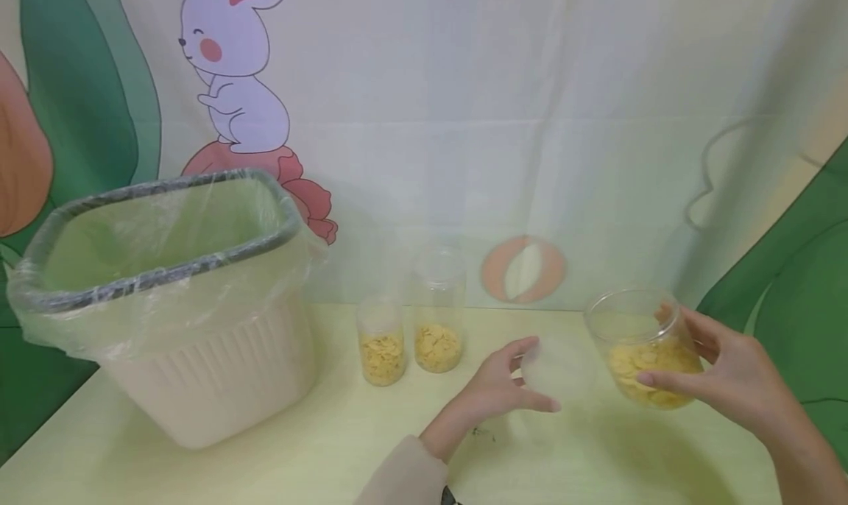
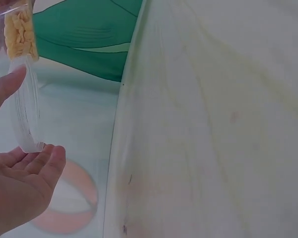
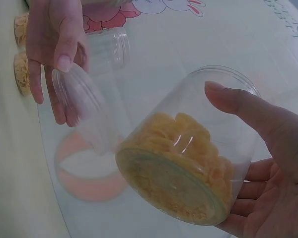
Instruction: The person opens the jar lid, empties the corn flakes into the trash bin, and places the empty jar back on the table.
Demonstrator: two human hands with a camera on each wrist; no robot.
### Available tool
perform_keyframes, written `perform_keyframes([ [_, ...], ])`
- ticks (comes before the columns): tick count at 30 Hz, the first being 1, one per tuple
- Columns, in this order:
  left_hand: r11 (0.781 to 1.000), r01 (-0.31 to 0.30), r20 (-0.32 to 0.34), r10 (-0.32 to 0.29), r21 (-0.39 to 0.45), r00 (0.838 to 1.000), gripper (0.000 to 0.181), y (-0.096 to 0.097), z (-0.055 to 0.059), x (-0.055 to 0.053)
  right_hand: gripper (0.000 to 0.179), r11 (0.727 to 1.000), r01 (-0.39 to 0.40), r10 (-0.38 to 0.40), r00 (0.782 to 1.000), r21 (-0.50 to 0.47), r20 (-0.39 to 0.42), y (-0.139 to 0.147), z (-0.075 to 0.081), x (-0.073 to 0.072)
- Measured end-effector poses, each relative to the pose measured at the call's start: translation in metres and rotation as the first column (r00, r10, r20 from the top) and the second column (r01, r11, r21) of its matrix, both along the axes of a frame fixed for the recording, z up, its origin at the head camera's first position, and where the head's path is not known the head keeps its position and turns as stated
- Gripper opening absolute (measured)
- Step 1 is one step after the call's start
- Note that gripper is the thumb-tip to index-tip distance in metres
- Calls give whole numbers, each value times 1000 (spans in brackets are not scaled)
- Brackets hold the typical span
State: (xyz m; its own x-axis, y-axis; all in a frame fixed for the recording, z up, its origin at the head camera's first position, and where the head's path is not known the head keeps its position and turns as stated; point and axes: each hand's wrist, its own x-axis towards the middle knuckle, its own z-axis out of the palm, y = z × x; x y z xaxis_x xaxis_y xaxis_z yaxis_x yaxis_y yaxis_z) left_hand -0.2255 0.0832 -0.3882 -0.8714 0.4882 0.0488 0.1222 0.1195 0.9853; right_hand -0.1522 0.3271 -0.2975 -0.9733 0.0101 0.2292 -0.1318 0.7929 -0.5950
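Note:
My right hand (image 1: 722,376) grips a wide clear jar (image 1: 645,358) partly filled with yellow flakes, tilted a little above the table at the right. The right wrist view shows this jar (image 3: 188,163) open-mouthed, lying across the palm of my right hand (image 3: 273,163) with the thumb over its rim. My left hand (image 1: 510,387) is just left of it and pinches a clear round lid (image 1: 556,365), which is apart from the jar. The lid (image 3: 79,91) sits between the thumb and fingers of that left hand (image 3: 54,44). In the left wrist view the lid (image 2: 26,114) stands on edge in my left hand (image 2: 20,183).
A pale waste bin (image 1: 218,387) lined with clear plastic stands on the left of the yellow-green table (image 1: 331,446). A short jar (image 1: 380,343) and a taller jar (image 1: 439,321), both holding yellow flakes, stand in front of the cartoon backdrop (image 1: 464,122).

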Motion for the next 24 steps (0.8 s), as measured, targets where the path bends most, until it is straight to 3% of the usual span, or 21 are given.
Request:
perform_keyframes([
  [9, 990, 0, -52, -8, -143, 999, 85, 10, -3, -2, 87, 1000, 8, -8, 1000, 9, -1, -1, 0, 0],
  [15, 959, 4, -91, -31, -284, 995, 87, 15, -5, -4, 87, 1000, 2, -2, 1000, 12, 9, -2, 1, 0],
  [24, 907, -5, -165, -71, -420, 984, 88, 24, -8, -7, 87, 1000, -4, 4, 1000, 22, 9, -2, 0, -1],
])
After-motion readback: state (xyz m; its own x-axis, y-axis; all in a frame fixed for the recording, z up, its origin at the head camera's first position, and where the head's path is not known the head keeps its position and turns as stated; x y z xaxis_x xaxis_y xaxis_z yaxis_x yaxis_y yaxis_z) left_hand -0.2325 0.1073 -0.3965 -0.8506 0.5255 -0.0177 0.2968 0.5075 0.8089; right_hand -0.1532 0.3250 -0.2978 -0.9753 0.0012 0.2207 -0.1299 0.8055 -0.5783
